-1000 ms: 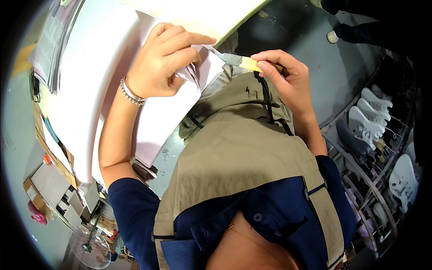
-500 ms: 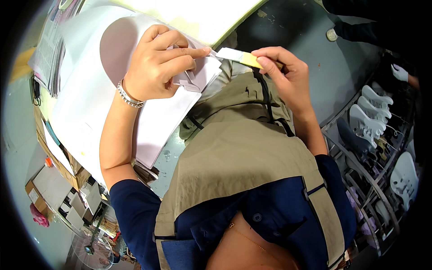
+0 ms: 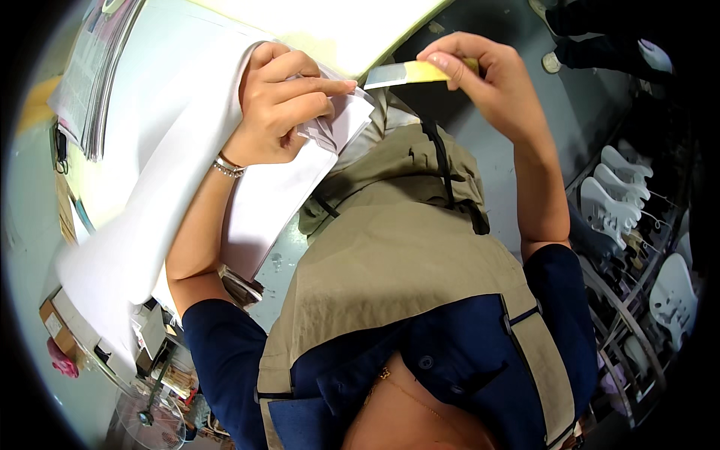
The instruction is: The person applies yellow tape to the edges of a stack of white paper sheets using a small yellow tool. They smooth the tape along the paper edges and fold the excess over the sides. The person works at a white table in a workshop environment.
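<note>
White sheet material (image 3: 187, 172) fills the upper left of the frame, draped over a pale worktable (image 3: 330, 30) whose edge runs along the top centre. Near the top centre, the left hand (image 3: 281, 112) is curled closed, pinching a folded corner of the sheet between thumb and fingers, with the forefinger stretched out toward the right; a silver bracelet (image 3: 227, 166) circles its wrist. At the upper right of centre, the right hand (image 3: 487, 82) is closed around a yellow-handled blade tool (image 3: 405, 73), its grey blade tip pointing left and ending just beside the left forefinger and the folded corner. A beige vest with navy sleeves (image 3: 405, 277) takes up the middle and lower frame. At the far upper left lies a stack of printed papers (image 3: 94, 82). At the right edge, white guitar-shaped bodies (image 3: 611, 199) stand in a dark rack. Small cardboard boxes (image 3: 56, 326) and clutter sit at the lower left.
</note>
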Demonstrator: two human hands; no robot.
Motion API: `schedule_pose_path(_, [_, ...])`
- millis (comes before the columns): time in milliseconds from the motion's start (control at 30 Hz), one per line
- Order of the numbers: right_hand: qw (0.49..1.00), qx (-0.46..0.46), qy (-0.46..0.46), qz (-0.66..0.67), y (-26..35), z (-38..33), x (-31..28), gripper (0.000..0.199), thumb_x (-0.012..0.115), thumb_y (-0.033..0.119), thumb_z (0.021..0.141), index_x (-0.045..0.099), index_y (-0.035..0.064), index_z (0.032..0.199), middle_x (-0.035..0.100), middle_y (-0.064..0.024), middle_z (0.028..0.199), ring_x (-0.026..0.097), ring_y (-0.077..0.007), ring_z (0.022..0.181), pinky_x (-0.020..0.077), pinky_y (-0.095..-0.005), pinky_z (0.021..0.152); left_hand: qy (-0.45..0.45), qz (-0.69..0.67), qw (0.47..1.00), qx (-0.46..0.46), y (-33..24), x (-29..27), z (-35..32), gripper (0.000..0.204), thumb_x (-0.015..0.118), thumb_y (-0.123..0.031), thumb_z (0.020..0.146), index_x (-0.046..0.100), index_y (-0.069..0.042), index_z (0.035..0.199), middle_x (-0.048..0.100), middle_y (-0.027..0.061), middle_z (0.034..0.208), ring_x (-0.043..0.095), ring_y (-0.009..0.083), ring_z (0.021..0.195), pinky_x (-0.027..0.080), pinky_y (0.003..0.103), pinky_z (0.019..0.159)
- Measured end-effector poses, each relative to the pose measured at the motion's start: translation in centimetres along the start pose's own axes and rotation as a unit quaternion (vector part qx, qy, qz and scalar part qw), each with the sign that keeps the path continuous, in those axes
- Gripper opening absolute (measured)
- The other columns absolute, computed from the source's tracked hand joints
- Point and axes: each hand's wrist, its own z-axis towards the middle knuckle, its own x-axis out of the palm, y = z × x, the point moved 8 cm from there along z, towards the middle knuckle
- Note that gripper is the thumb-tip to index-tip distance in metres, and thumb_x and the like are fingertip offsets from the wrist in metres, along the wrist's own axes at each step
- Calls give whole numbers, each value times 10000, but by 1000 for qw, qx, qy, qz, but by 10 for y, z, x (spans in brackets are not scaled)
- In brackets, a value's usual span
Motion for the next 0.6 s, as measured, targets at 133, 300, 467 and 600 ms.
schedule_pose_path(133, [998, -7, 49, -24, 7, 9, 2, 189, 642, 172, 928, 708, -2, 962, 634, -22, 718, 527, -85, 621, 439, -241, 578, -25, 14, 999, 22, -3, -2, 1, 179, 583, -96, 477, 530, -84, 647, 744, 51, 1003, 546, 235, 735, 381, 349, 739])
schedule_pose_path(300, [992, 3, 128, -13, 1, 12, 14, 182, 634, 173, 933, 702, 6, 955, 629, -14, 737, 522, -86, 641, 432, -240, 591, 38, -2, 999, 29, -3, -4, 5, 237, 575, -54, 447, 531, -75, 680, 732, 48, 1046, 552, 244, 760, 389, 356, 715])
schedule_pose_path(467, [979, -5, 198, -52, -2, 24, 26, 183, 611, 185, 955, 694, 22, 950, 623, 6, 773, 510, -57, 667, 406, -213, 583, 42, -7, 999, 1, -2, -2, 4, 306, 522, -9, 407, 548, -60, 709, 732, 23, 1033, 547, 260, 789, 420, 364, 748])
schedule_pose_path(600, [974, -4, 226, -24, 0, 32, 39, 210, 623, 212, 941, 694, 14, 941, 644, -27, 756, 542, -100, 656, 442, -248, 599, 36, -12, 999, 2, -1, -3, 5, 324, 513, -3, 398, 556, -61, 714, 731, 22, 1024, 543, 262, 798, 428, 357, 756])
